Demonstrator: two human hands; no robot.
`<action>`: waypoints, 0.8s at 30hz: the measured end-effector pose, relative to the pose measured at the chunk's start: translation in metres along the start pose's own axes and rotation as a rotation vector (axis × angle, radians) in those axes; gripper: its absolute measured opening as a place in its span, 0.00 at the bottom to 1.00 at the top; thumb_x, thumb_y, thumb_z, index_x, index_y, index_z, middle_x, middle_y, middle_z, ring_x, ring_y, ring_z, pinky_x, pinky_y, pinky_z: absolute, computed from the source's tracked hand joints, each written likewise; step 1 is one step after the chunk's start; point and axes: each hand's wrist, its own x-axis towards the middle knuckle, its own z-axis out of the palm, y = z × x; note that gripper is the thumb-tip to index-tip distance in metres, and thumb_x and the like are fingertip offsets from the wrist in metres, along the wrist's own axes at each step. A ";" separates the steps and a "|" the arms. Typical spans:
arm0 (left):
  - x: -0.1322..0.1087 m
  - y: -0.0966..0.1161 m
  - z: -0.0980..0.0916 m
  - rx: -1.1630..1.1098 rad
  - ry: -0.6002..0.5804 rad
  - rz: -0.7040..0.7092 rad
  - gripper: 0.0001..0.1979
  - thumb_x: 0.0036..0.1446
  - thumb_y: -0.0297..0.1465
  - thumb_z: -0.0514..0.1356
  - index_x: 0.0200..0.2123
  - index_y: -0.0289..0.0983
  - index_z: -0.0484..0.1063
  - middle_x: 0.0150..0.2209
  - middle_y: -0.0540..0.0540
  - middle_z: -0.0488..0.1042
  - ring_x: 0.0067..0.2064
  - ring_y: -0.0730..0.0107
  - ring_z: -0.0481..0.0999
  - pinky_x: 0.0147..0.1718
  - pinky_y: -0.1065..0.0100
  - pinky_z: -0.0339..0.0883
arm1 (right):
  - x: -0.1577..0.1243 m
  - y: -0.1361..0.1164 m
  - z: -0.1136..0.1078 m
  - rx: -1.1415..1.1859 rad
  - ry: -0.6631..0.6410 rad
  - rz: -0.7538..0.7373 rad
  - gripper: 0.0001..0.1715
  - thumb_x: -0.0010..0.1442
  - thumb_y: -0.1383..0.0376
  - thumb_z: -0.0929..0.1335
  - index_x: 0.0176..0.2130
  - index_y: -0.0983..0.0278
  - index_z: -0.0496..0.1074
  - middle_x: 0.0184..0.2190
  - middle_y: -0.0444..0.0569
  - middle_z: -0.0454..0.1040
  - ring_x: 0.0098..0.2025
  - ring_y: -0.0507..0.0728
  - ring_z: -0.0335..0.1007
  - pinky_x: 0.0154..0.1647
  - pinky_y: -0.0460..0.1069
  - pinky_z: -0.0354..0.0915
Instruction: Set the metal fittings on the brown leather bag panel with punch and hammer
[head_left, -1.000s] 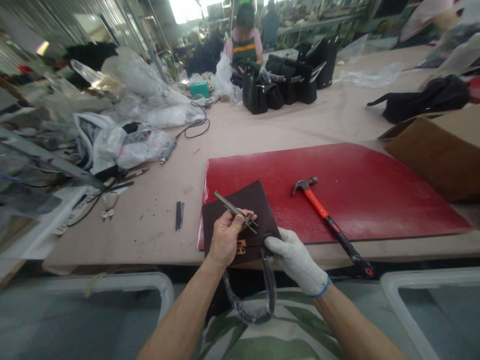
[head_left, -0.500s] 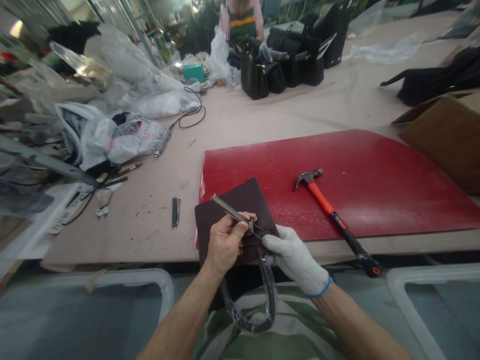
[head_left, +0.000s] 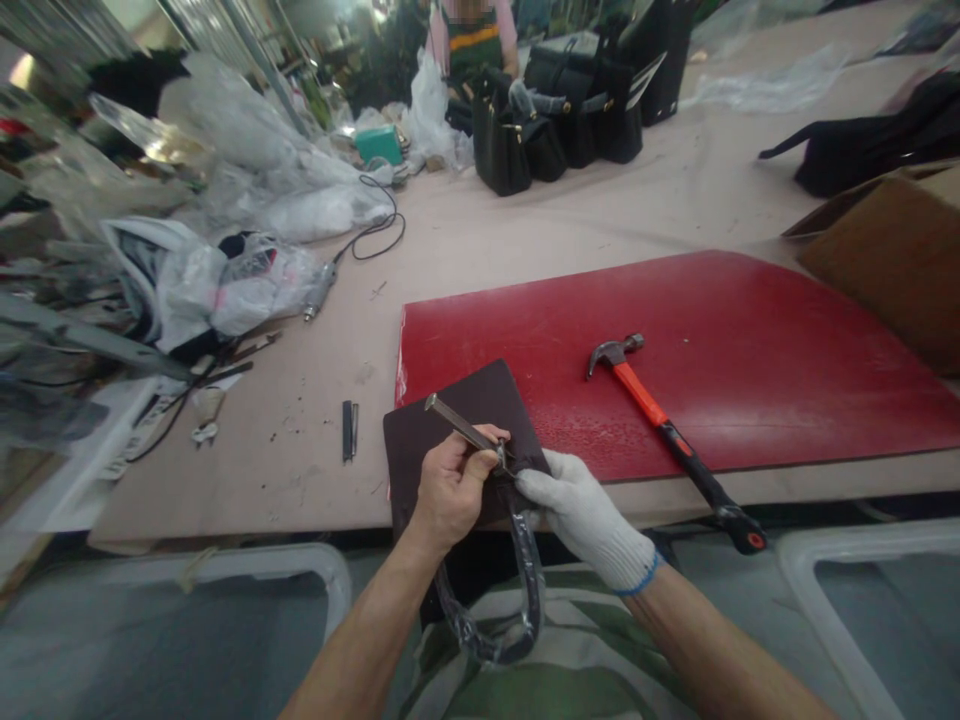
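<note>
At the near left corner of the red board, a dark brown leather flap is laid partly over the board's edge and partly over the table, its lower part hanging past the table's front edge. A slim metal tool is pinched in the bare left hand, fingers closed around its lower end, its tip angled up and away over the flap. The flap's lower edge is pressed by the white-gloved right hand, fingers curled at the spot where the tool meets the leather; whether anything is gripped under the glove cannot be told. A plastic-wrapped dark handle is seen looping down below both hands, off the table.

Right of the hands, on the board, an orange-handled hammer is laid diagonally, its black grip end jutting past the table's front edge. Most of the board beyond the hammer is left bare. Left of the board, a small dark strip is lying on open tabletop; further left, plastic bags and cables are heaped. Black handbags are standing well beyond the board's far edge.
</note>
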 end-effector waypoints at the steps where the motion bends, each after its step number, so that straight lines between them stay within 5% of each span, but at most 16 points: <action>1: 0.001 0.001 0.000 0.033 -0.013 0.026 0.06 0.64 0.29 0.59 0.41 0.36 0.75 0.42 0.45 0.81 0.46 0.69 0.79 0.46 0.70 0.71 | -0.001 -0.003 0.000 -0.023 -0.029 -0.016 0.17 0.51 0.59 0.73 0.37 0.69 0.74 0.30 0.46 0.70 0.30 0.51 0.63 0.33 0.46 0.63; 5: 0.005 0.004 0.000 0.069 -0.033 0.019 0.06 0.63 0.28 0.58 0.41 0.36 0.75 0.42 0.44 0.80 0.45 0.68 0.79 0.46 0.69 0.71 | -0.005 -0.015 -0.003 -0.121 -0.106 -0.023 0.16 0.47 0.67 0.72 0.39 0.69 0.74 0.31 0.45 0.72 0.31 0.50 0.64 0.34 0.45 0.65; 12: 0.006 0.010 0.003 -0.007 0.013 -0.085 0.07 0.64 0.32 0.59 0.39 0.35 0.75 0.41 0.42 0.80 0.44 0.66 0.79 0.44 0.68 0.71 | -0.010 -0.017 -0.008 -0.124 -0.092 0.126 0.19 0.47 0.57 0.76 0.32 0.68 0.70 0.19 0.46 0.71 0.18 0.51 0.64 0.18 0.44 0.65; 24: 0.004 0.011 0.005 0.076 -0.002 0.009 0.05 0.63 0.29 0.58 0.40 0.36 0.74 0.42 0.43 0.80 0.46 0.65 0.79 0.47 0.67 0.71 | -0.009 -0.013 -0.006 -0.068 -0.062 0.109 0.18 0.48 0.59 0.75 0.33 0.69 0.71 0.21 0.46 0.72 0.18 0.49 0.65 0.19 0.43 0.64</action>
